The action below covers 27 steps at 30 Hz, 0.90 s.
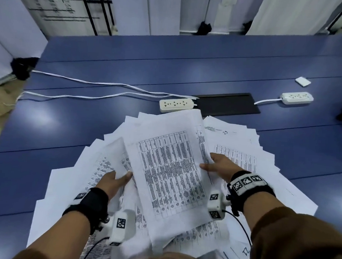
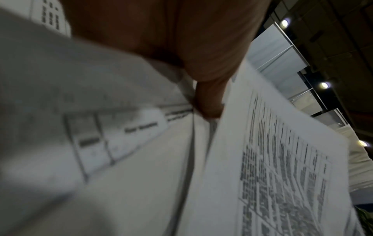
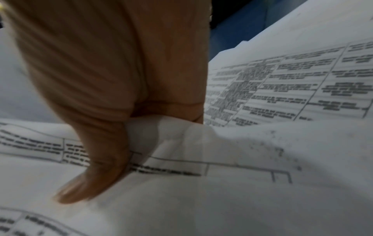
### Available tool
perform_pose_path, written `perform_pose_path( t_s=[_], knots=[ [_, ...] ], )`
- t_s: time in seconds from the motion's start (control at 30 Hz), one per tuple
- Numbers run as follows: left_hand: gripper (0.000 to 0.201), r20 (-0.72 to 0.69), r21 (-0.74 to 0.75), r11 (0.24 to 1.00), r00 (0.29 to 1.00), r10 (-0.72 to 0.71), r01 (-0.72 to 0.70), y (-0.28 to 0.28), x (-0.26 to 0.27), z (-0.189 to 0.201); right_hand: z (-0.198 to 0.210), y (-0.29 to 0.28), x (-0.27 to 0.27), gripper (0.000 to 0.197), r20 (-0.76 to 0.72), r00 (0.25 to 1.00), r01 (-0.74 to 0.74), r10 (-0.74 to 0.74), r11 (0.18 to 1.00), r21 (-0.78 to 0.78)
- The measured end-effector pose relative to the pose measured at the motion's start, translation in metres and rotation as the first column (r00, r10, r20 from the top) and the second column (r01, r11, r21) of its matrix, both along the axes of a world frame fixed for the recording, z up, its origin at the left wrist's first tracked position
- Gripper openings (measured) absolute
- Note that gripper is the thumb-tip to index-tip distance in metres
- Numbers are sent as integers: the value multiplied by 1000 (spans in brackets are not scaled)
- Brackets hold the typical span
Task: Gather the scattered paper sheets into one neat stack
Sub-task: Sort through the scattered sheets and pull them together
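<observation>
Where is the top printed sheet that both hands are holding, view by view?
Head: top printed sheet at centre, between left hand and right hand.
Left wrist: right half, tilted.
Right wrist: lower foreground under the thumb.
Shared landmark: its dense printed table.

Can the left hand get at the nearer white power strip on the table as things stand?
Probably not at once: the left hand grips sheets of the paper pile, which lies between it and the power strip. The table beside the pile is bare.
</observation>
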<state>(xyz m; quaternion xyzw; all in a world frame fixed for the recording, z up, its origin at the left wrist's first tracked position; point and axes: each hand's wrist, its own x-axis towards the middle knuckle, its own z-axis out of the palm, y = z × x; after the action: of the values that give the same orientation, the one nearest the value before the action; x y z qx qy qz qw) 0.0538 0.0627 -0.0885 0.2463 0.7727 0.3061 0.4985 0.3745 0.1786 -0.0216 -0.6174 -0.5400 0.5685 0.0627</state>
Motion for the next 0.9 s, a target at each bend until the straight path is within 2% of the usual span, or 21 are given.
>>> perform_pose_path(
  t_s=[0.03,0.07,0.1,0.13,0.17,0.23,0.27,0.33,0.37,0.47,0.5,0.63,0.73,0.83,0.9],
  knots=[
    [69,-18,-26,999,1000,-19,18,2,0,-4,-4,1,-4,46,2,1000,-29,29,1000,0],
    [51,-30,-41,999,1000,-11,10,4,1,-2,-5,0,-9,46,-3,998,-62,62,998,3],
    [21,-46,-57,998,999,-16,14,7,3,-2,-9,-1,-14,47,-6,996,-87,87,996,-8],
    [6,-76,-86,996,997,-18,12,9,5,2,-11,-4,-20,51,-17,994,-106,106,994,-26],
    [15,-131,-103,995,991,-11,-3,11,7,2,-14,-7,-24,57,-20,993,-115,114,993,-23],
    [21,-145,-96,995,989,-2,-13,8,12,4,-24,-11,-30,70,36,998,-56,54,997,57],
    [36,-128,-83,996,992,3,-14,4,14,7,-27,-12,-31,69,96,995,1,-14,991,134],
    [59,-58,-39,999,998,6,-9,-3,12,5,-36,-12,-25,47,194,972,82,-136,961,265],
    [63,-15,-20,999,1000,25,-26,-7,11,3,-42,-12,-20,37,209,959,122,-189,947,296],
    [60,64,23,997,995,72,-73,-10,12,6,-55,-14,-11,27,122,935,291,-334,915,278],
    [60,59,42,997,997,57,-60,-10,14,5,-57,-18,-12,26,101,936,304,-336,920,247],
    [52,29,150,988,999,-41,36,-6,28,14,-57,-32,-29,43,32,986,159,-165,979,125],
    [39,40,183,982,997,-59,51,-9,25,5,-58,-35,-34,54,88,996,21,-34,990,143],
    [28,118,152,988,993,-2,-16,-12,17,2,-62,-36,-27,55,113,988,78,-103,976,204],
    [29,148,141,990,989,2,-23,-13,16,5,-64,-38,-22,57,141,984,74,-105,976,205]
  ],
)
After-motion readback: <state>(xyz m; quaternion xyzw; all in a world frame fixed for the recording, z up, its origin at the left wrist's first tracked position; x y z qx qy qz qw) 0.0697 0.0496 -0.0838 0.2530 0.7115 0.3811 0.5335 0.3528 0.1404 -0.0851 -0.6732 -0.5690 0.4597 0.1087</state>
